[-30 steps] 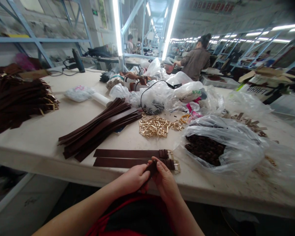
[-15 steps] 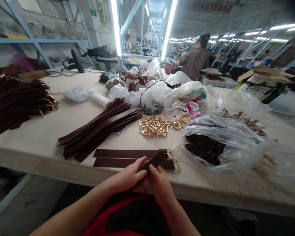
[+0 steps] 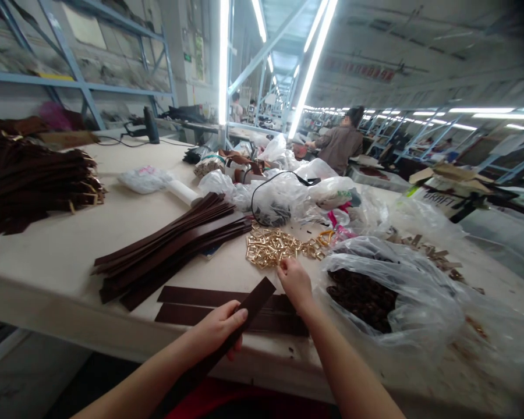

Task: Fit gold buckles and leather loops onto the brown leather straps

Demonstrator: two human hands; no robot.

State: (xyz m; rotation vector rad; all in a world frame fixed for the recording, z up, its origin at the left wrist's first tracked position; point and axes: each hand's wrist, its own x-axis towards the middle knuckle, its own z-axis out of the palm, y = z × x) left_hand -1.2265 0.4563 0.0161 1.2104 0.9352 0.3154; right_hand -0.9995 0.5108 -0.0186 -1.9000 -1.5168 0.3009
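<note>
A dark brown leather strap (image 3: 258, 295) slants up from my lap, and my left hand (image 3: 218, 327) is closed around it, thumb on top. The strap's square end points toward the far right. My right hand (image 3: 296, 284) reaches to the near edge of a pile of gold buckles (image 3: 266, 247), fingers pinched together; whether a buckle is between them is hidden. Beneath the held strap, two brown straps (image 3: 181, 295) lie side by side near the table's front edge. My right forearm covers their right ends.
To the left of the buckles lies a stack of brown straps (image 3: 170, 247). A larger heap of straps (image 3: 39, 174) sits at the far left. An open plastic bag (image 3: 423, 291) with small dark brown pieces (image 3: 362, 299) is on the right. More plastic bags (image 3: 283, 198) fill the back.
My right hand has let go of the strap and moved forward to the buckle pile. My left hand still grips the strap. The view has tilted slightly upward.
</note>
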